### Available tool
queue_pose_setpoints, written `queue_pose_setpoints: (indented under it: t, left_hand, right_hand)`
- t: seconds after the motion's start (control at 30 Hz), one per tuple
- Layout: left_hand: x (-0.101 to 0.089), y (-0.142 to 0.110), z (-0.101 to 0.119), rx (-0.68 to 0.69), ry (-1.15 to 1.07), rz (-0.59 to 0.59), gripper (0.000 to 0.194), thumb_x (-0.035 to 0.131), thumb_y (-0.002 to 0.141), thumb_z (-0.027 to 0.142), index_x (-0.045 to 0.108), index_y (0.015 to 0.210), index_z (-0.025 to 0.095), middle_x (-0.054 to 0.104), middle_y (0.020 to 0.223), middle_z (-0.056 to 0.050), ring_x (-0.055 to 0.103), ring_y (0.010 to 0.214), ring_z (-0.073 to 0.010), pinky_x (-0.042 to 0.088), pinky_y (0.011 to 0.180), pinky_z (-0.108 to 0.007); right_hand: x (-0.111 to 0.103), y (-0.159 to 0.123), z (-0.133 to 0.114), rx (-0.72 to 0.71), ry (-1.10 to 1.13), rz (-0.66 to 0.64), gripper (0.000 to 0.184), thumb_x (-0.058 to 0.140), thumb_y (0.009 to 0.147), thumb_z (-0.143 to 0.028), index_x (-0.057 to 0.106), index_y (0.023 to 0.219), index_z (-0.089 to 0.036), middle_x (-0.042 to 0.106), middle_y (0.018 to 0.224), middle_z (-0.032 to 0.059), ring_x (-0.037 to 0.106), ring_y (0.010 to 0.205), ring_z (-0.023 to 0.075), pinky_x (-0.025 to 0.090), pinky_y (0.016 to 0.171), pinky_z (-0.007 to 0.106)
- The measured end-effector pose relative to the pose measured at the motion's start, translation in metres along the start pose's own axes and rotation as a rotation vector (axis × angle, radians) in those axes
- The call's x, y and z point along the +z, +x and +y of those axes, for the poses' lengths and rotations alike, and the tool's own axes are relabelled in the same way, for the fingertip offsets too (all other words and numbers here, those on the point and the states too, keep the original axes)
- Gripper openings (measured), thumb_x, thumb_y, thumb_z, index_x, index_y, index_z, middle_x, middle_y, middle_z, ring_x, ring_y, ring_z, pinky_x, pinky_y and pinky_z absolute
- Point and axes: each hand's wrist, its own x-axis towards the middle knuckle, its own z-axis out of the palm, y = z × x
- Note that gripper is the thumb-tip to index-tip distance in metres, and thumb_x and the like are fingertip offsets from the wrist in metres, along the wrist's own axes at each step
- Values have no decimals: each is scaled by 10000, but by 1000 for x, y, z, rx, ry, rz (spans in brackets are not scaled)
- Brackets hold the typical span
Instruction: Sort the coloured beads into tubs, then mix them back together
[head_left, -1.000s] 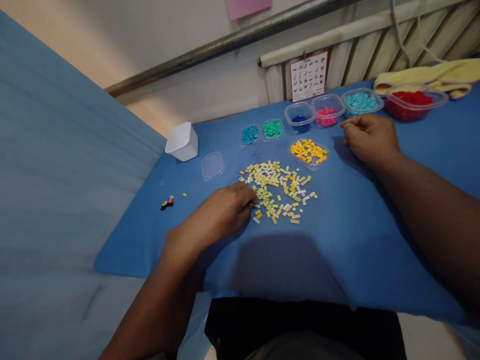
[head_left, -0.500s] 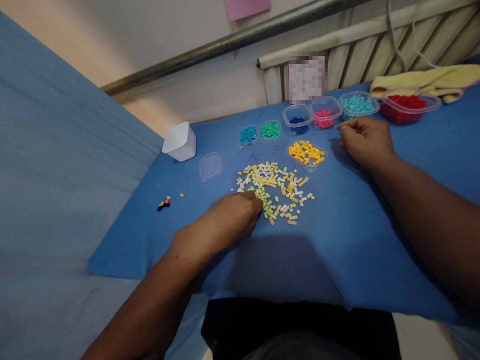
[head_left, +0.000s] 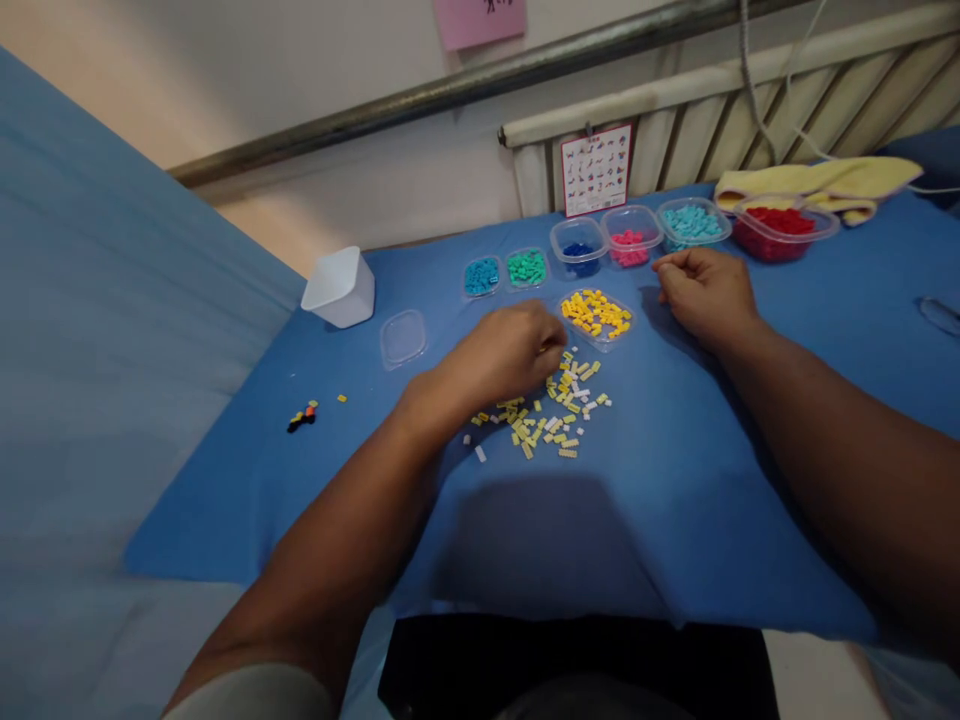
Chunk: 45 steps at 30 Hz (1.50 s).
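My left hand [head_left: 517,345] hovers over the pile of small building bricks [head_left: 529,430], its fingers curled together. Whatever it pinches is hidden by the fingers. These loose bricks are pale yellow and white, with a few deeper yellow ones. Just right of the left hand's fingertips is a clear shallow tray [head_left: 604,346] of orange-yellow bricks [head_left: 596,312]. My right hand [head_left: 709,295] rests on the blue cloth, fingers curled closed, with no object showing. It lies in front of the clear tub [head_left: 694,243] of light-blue bricks.
Along the back stand trays of blue bricks [head_left: 481,277] and green bricks [head_left: 527,267], then tubs of navy, pink and red bricks [head_left: 780,222]. At left are a white box [head_left: 341,287], a clear lid [head_left: 403,338] and a small black-and-yellow brick piece [head_left: 302,417]. A yellow towel [head_left: 817,182] lies behind.
My left hand has moved up and right across the pile toward the tray of orange-yellow bricks. My right hand keeps its place beside the tubs. The view has shifted slightly.
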Motion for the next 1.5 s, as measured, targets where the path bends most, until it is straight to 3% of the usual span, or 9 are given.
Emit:
queue_pose_setpoints:
  t: [0.1,0.2,0.47,0.73,0.9,1.0,1.1,1.27,1.5]
  left_hand:
    - [10,43,-6,-7,-67,119,259,596,1032,177,833,1136,172,808,1170,-104,728,1049,-232,560,970,-364]
    - [15,61,-11,-37,-119,181,270,641,1041,204,814,1245,165,808,1244,-111,729,1058,-219,562,977,-348]
    - [17,23,-20,-61,-8,-77,266,613,982,147,853,1081,205,842,1086,-65,731,920,-221,508,808,-331]
    - [27,15,-17,95,-38,-140,262,619,963,127,846,1053,224,807,1125,-72,740,1023,-218,542,921,-309]
    - [30,21,-17,64,78,-136,294,568,1009,140,838,1111,195,800,1157,-97,737,1052,-238,540,914,-336]
    - [28,21,-13,15,138,-141,287,557,1023,154,833,1090,192,800,1137,-103,732,1014,-245,533,882,-353]
    - [25,21,-11,-14,173,-147,269,572,1010,160,833,1058,199,800,1120,-104,728,983,-241,523,858,-350]
    - [25,22,-20,-34,135,-146,278,578,991,159,834,1091,200,829,1126,-99,748,1010,-251,516,864,-350]
    - [18,19,-39,-57,-101,-126,266,614,979,193,834,1126,206,848,1060,-50,721,839,-192,483,761,-312]
  right_hand:
    - [1,-1,0,-11,9,12,178,693,938,-353,801,989,-221,725,718,60,690,659,256,582,675,419]
    - [2,-2,-3,-6,29,38,168,683,919,-323,805,958,-213,721,691,49,682,638,240,585,668,401]
    - [3,0,-2,-42,14,41,172,679,908,-324,811,940,-218,734,680,41,688,628,228,581,653,374]
    - [4,1,4,-35,-15,10,218,679,935,-375,822,993,-221,766,737,59,742,678,259,632,714,420]
    - [6,3,10,-172,-133,-105,355,666,938,-323,857,1221,-225,876,1103,116,821,1003,333,656,972,517]
    - [8,4,11,-358,-274,-253,466,616,954,-256,838,1364,-258,824,1417,96,745,1339,366,565,1180,557]
    - [12,4,12,-440,-364,-359,475,582,968,-211,849,1350,-304,785,1504,63,698,1427,367,521,1219,590]
    - [18,3,17,-452,-366,-327,415,635,908,-176,887,1206,-319,837,1396,52,739,1343,360,534,1185,561]
    - [10,-2,4,-377,-290,-152,266,686,869,-190,881,1020,-288,877,1111,72,786,1130,362,581,1104,540]
